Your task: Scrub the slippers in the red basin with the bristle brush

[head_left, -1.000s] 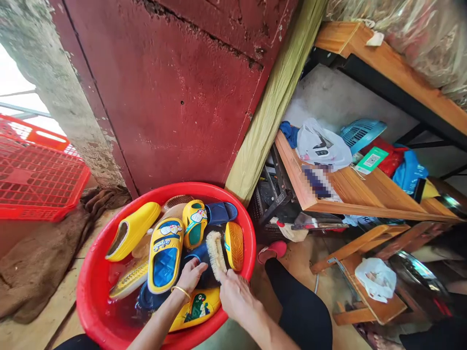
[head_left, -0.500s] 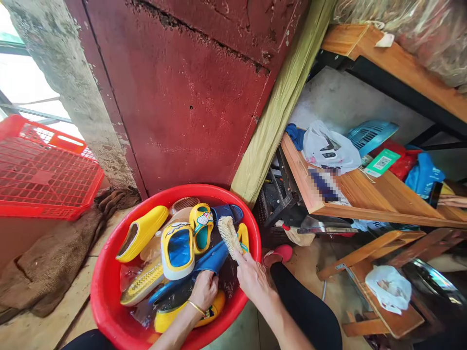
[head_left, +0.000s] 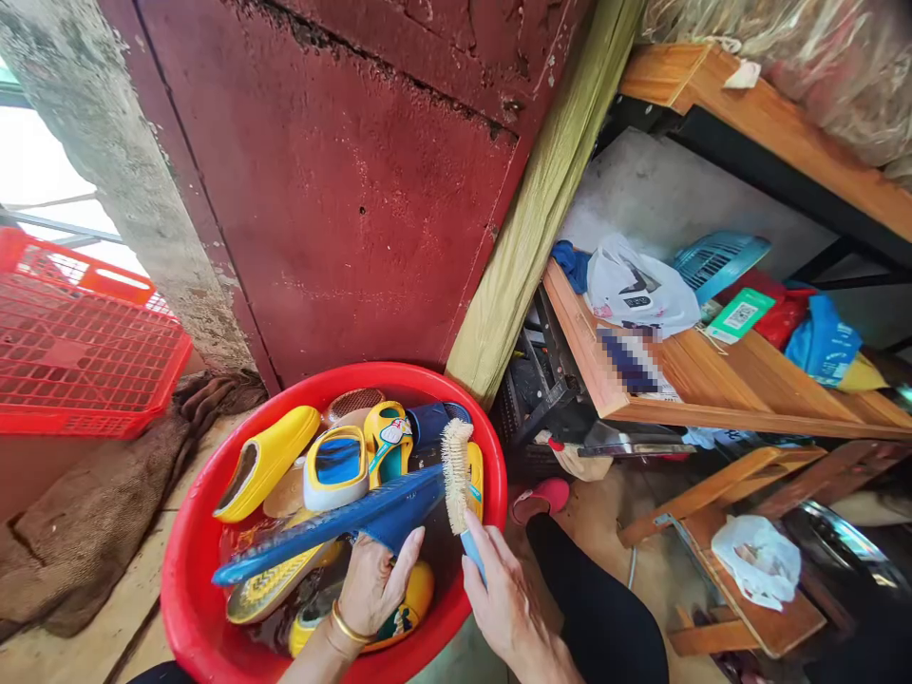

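Observation:
My left hand (head_left: 374, 579), with a gold bangle at the wrist, holds a blue slipper (head_left: 324, 518) turned on its side. Its fingers are hidden inside the strap, while the thumb stays outside. In my right hand (head_left: 503, 589) is a scrubbing brush (head_left: 456, 475) with pale bristles and a light blue handle; it stands upright near the slipper's right end. Around them, in a red basin (head_left: 175, 570) of water, lie a yellow clog (head_left: 267, 463), a white-rimmed yellow clog with a blue inside (head_left: 336, 465), a smaller yellow clog (head_left: 391, 432) and several other shoes.
A red plastic crate (head_left: 85, 351) stands at left beside brown sacking (head_left: 92, 541). Behind the basin is a dark red door (head_left: 342, 209). To the right are a wooden shelf (head_left: 712, 370) with bags and a wooden stool (head_left: 776, 608) bearing a white plastic bag (head_left: 759, 560).
My left hand has lifted and turned the blue slipper, which now lies across the other shoes with its sole edge showing. The brush has swung more upright, baring its blue handle.

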`<state>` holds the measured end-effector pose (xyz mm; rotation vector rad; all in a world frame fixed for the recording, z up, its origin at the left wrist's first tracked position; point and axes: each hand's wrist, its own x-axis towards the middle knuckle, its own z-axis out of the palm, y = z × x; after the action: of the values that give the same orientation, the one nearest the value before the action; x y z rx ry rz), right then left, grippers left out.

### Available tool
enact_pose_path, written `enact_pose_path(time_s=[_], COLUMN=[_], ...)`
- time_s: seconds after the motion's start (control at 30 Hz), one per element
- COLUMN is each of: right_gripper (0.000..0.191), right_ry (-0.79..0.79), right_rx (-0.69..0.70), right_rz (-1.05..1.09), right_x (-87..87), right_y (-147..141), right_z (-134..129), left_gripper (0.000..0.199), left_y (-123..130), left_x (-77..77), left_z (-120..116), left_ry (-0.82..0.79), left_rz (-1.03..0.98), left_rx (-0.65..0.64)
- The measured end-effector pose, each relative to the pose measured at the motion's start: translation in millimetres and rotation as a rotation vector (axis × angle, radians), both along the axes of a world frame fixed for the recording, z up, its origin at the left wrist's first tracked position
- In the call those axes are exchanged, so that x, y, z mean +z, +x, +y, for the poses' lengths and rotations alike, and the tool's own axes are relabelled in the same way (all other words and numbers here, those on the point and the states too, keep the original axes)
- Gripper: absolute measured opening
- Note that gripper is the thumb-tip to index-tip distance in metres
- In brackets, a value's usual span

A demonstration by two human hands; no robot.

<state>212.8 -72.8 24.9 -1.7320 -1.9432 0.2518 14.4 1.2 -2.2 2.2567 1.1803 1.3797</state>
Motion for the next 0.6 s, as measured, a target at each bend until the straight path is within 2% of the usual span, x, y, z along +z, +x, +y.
enact_pose_path(time_s=[0.13, 0.23, 0.37, 0.53, 0.6], right_gripper=[0.063, 0.069, 0.074, 0.080, 0.084], right_ry=[-0.074, -0.111, -0.154, -0.176, -0.191], right_rx=[-0.032, -0.080, -0.114, -0.076, -0.064], right_rz=[-0.070, -0.087, -0.124, -0.129, -0.083], right_x=[-27.3, -43.2, -44.2, -40.2, -43.3], right_y=[-2, -8, -19, -25, -27], right_z=[-24, -41, -49, -48, -50], left_gripper=[0.017, 0.017, 0.021, 0.029, 0.033], left_y=[-11, -17, -18, -18, -13], left_x=[18.8, 35.4, 46.4, 45.5, 43.7], left_z=[8, 8, 0, -6, -5], left_ry=[0.134, 0.178, 0.230, 0.284, 0.269], left_rz=[0.082, 0.145, 0.160, 0.148, 0.193], left_rx=[-0.042, -0.051, -0.035, -0.005, -0.050])
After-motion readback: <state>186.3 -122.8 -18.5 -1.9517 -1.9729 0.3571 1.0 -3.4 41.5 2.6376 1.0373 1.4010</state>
